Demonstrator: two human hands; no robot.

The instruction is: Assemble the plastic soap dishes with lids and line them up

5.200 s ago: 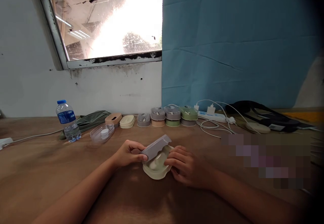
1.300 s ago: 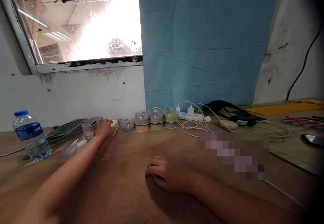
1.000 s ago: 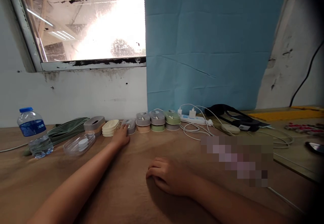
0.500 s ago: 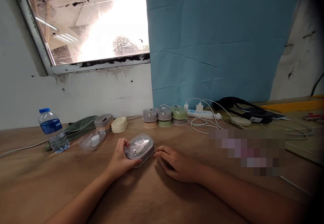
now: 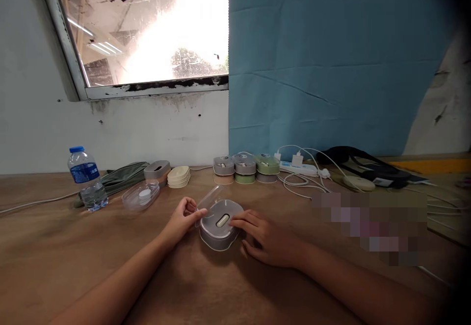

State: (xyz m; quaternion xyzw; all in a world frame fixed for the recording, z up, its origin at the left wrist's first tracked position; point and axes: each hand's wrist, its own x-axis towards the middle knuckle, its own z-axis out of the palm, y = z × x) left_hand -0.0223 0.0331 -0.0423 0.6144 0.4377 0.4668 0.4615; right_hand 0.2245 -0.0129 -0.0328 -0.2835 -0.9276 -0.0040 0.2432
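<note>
Head view: on the brown table point(image 5: 184, 290), three stacks of boxes point(image 5: 245, 167) stand well beyond the working spot. The left hand point(image 5: 181, 223) and right hand point(image 5: 264, 237) are apart, a gray box point(image 5: 217, 242) between them, its long axis seemingly slanting away rightward. The right hand is nearer, fingertips on its top; whether they grip I cannot tell. The left pinches a see-through lid point(image 5: 210, 196), tilted up along the box's far-left side. A white piece point(image 5: 222, 220) sits in the slot.

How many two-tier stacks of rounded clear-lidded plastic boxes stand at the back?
3, side by side, left to right: gray-over-peach stack, gray-over-green stack, green-over-gray stack. More could be hidden behind them.
</note>
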